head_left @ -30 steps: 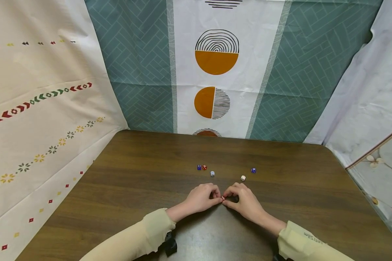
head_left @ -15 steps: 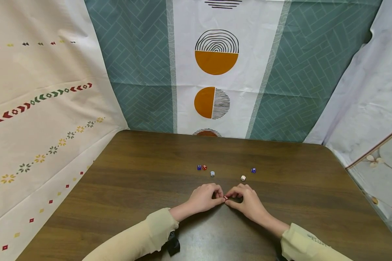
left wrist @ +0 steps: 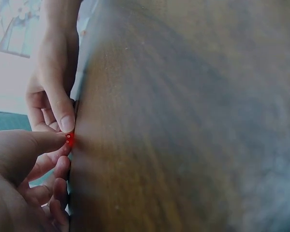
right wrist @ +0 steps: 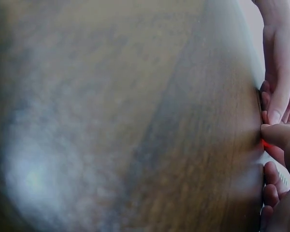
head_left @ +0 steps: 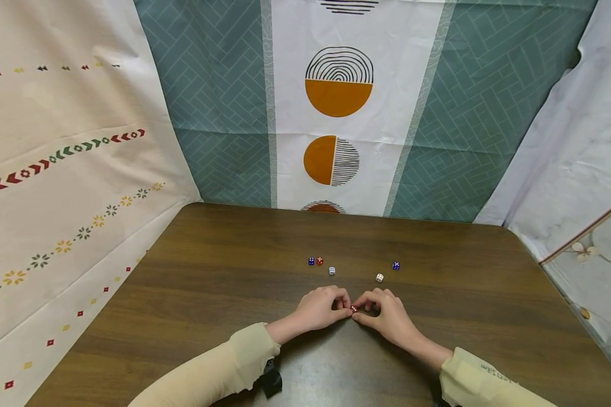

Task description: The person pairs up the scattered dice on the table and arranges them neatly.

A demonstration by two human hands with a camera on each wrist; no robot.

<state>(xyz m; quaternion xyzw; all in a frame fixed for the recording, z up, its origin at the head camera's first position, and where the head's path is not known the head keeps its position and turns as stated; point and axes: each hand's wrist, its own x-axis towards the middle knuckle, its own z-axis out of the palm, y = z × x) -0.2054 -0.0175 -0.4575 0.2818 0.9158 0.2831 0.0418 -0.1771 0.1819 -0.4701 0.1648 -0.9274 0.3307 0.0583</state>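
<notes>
A small red die (head_left: 353, 309) with white pips sits between my two hands on the brown table. The thumb and index finger of my right hand (head_left: 386, 316) pinch it from the right. From the other side, my left hand (head_left: 317, 308) holds it at its thumb and fingertips. In the left wrist view the red die (left wrist: 69, 139) shows between the fingertips, close against the tabletop. The right thumb covers most of it in the right wrist view, where only a red patch is visible.
Farther back on the table (head_left: 224, 265) lie a blue die (head_left: 311, 261) beside another red die (head_left: 319, 261), and a white die (head_left: 332, 271) just nearer. To the right are a second white die (head_left: 379, 278) and another blue die (head_left: 396, 265). Patterned cloths hang around the table.
Both hands have shifted slightly to the right together with the red die between them. The other dice have stayed in place.
</notes>
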